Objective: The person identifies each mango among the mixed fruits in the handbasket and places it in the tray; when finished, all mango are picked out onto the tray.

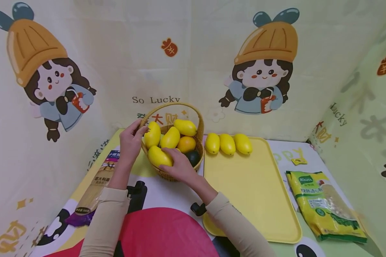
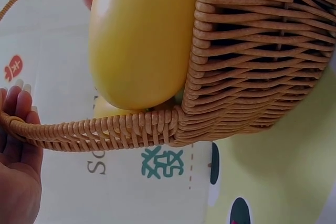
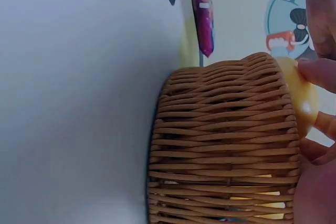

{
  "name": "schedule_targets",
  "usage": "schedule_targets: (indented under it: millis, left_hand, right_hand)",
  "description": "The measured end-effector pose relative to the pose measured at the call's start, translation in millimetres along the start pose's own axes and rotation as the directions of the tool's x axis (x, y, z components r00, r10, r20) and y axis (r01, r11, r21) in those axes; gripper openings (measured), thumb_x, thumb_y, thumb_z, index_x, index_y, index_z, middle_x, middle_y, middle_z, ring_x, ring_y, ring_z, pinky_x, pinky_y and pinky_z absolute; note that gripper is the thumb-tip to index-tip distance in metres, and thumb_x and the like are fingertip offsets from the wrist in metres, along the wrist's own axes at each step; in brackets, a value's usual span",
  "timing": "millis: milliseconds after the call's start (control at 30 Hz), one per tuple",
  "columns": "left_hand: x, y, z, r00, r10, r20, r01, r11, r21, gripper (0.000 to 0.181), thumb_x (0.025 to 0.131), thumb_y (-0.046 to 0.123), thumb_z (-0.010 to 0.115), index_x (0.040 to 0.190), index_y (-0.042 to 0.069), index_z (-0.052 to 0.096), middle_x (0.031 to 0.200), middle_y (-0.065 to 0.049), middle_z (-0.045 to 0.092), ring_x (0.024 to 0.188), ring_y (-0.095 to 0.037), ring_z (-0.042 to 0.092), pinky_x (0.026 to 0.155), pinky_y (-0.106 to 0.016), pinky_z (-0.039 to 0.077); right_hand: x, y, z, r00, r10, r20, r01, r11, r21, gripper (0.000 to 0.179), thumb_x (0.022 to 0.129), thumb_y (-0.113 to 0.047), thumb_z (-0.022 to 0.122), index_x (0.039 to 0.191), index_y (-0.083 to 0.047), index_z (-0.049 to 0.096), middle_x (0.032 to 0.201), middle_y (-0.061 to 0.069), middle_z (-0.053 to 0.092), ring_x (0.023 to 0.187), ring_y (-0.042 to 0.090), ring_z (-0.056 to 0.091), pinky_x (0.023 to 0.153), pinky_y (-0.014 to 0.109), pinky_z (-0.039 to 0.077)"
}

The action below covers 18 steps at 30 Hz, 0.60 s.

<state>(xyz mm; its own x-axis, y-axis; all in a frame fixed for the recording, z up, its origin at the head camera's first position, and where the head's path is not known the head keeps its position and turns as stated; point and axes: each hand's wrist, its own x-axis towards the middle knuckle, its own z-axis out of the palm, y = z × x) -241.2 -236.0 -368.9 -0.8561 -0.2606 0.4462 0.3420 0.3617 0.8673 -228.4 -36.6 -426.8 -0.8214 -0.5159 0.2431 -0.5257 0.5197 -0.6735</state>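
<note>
A wicker basket (image 1: 168, 175) with a tall handle holds several yellow mangoes (image 1: 170, 137), an orange-red round fruit (image 1: 186, 144) and a dark green fruit (image 1: 193, 157). My left hand (image 1: 130, 142) grips the handle on its left side; in the left wrist view the fingers (image 2: 19, 103) lie behind the wicker. At the basket's front, my right hand (image 1: 180, 165) holds a yellow mango (image 1: 159, 156) between thumb and fingers, close over the rim. The right wrist view shows this mango (image 3: 298, 95) at the rim, partly covered by the fingers.
Right of the basket lies a yellow tray (image 1: 244, 189), with three mangoes (image 1: 227, 144) in a row at its far edge. A Knorr bag (image 1: 323, 205) and a small yellow packet (image 1: 299, 161) lie farther right. A pasta packet (image 1: 94, 185) lies by my left forearm. Printed cloth (image 1: 206, 64) hangs behind.
</note>
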Motion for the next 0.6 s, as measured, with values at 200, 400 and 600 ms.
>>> schedule_targets:
  millis: [200, 400, 600]
  left_hand:
    - [-8.0, 25.6, -1.5, 1.000, -0.012, 0.007, 0.012, 1.000, 0.016, 0.036, 0.101, 0.017, 0.057, 0.134, 0.003, 0.061, 0.110, -0.021, 0.069, 0.091, -0.001, 0.063, 0.087, -0.010, 0.051]
    - [-9.5, 30.0, -2.5, 1.000, -0.006, 0.015, 0.006, 1.000, 0.019, 0.034, 0.101, 0.015, 0.057, 0.132, 0.000, 0.062, 0.111, -0.023, 0.069, 0.092, -0.005, 0.064, 0.087, -0.011, 0.052]
    - [-2.8, 9.0, -0.1, 1.000, -0.007, 0.000, 0.007, 1.000, 0.027, 0.034, 0.101, 0.022, 0.058, 0.132, 0.009, 0.064, 0.109, -0.015, 0.070, 0.092, -0.002, 0.063, 0.090, -0.011, 0.052]
  right_hand:
    - [-5.1, 6.9, 0.4, 0.998, -0.017, -0.058, 0.018, 0.999, 0.033, 0.059, 0.088, -0.039, 0.069, 0.143, -0.024, 0.052, 0.140, -0.002, 0.058, 0.123, 0.016, 0.055, 0.105, 0.037, 0.050]
    - [-11.5, 10.7, -4.0, 0.995, -0.020, -0.100, 0.032, 0.993, 0.118, 0.056, 0.087, -0.034, 0.072, 0.139, -0.022, 0.056, 0.139, -0.001, 0.059, 0.123, 0.018, 0.056, 0.106, 0.039, 0.049]
    - [-21.9, 16.5, -11.6, 0.989, 0.026, -0.146, 0.008, 0.974, 0.227, 0.054, 0.086, -0.031, 0.073, 0.138, -0.026, 0.058, 0.138, -0.003, 0.060, 0.118, 0.016, 0.057, 0.099, 0.037, 0.052]
